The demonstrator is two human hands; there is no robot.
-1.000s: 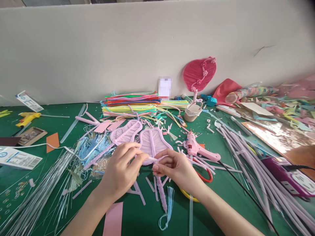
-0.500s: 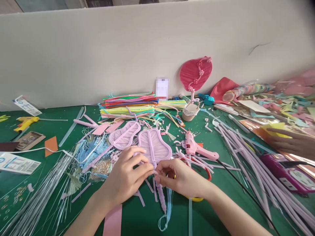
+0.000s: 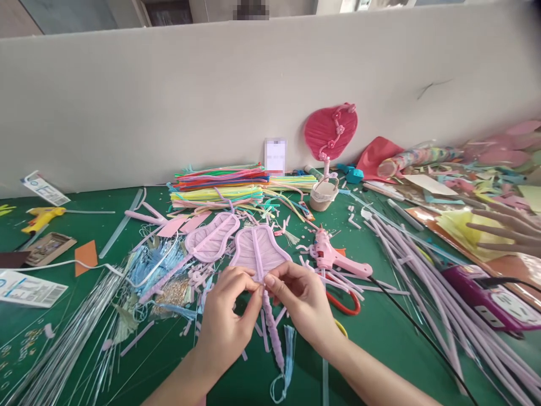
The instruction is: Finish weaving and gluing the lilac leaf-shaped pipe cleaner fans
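Observation:
A lilac pipe-cleaner fan (image 3: 258,245) lies in front of me, with a raised centre rib and a spiral-wrapped handle pointing my way. My left hand (image 3: 230,307) is closed, pinching the fan where its leaf meets the handle. On the other side of that joint, my right hand (image 3: 306,304) is also closed, thumb and fingertips pressed onto it. Whatever small piece may sit between the fingertips is hidden. From the handle's end hangs a pale blue tassel (image 3: 289,352) with a loop. Beyond my left hand rests a second lilac fan (image 3: 213,238).
A pink glue gun (image 3: 338,256) and red-handled scissors (image 3: 353,304) lie on the right. Lilac pipe cleaners (image 3: 422,287) run past a purple power strip (image 3: 486,296). Another person's hand (image 3: 505,228) touches yellow material. Wires (image 3: 91,327) spread at left; a red fan (image 3: 332,132) stands behind.
Both hands have shifted their grip at the base of the fan, the right thumb now pressing on the joint. The other person's hand has spread its fingers. The view has tilted slightly.

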